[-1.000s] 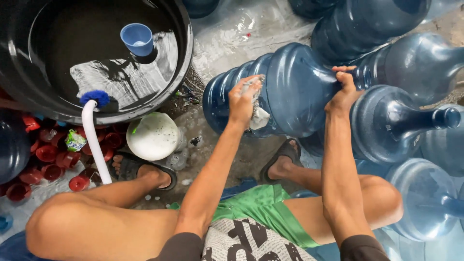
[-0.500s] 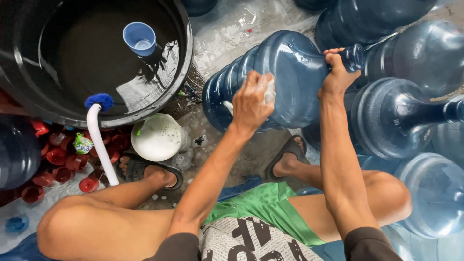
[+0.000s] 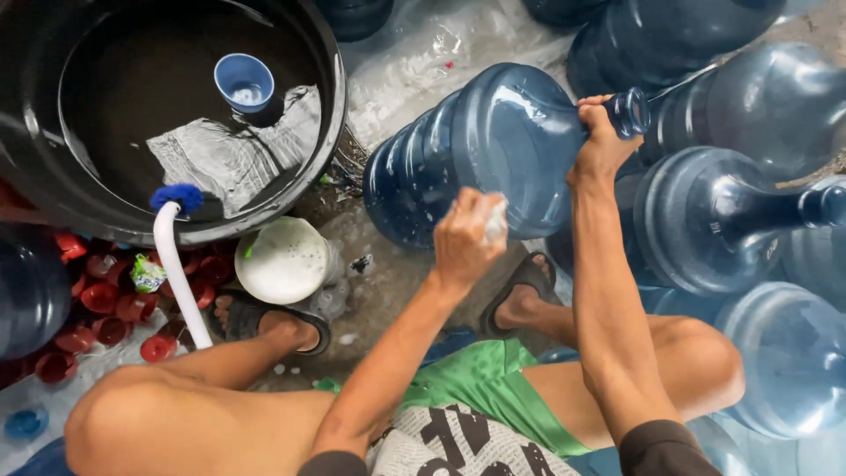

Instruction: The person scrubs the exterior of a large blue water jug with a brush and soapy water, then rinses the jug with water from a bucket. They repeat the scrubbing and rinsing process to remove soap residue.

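Note:
A big blue water jug [image 3: 493,141] lies tilted on its side in front of me, neck pointing right. My right hand [image 3: 602,139] grips the jug at its neck and shoulder. My left hand [image 3: 467,236] is closed on a pale scrub pad [image 3: 495,220] and presses it against the jug's lower side. My bare knees and sandalled feet frame the wet ground below the jug.
A large black tub [image 3: 53,189] of water with a blue cup [image 3: 244,81] and a grey cloth [image 3: 238,150] sits at upper left. A white hose [image 3: 181,282] hangs over its rim. Red caps [image 3: 106,308] lie at left, a white bowl [image 3: 282,260] beside them. More blue jugs [image 3: 705,220] crowd the right.
The jug has been turned and shifted so its neck now points right. My right hand moved from its body to its neck. My left hand slid down its side with the pad.

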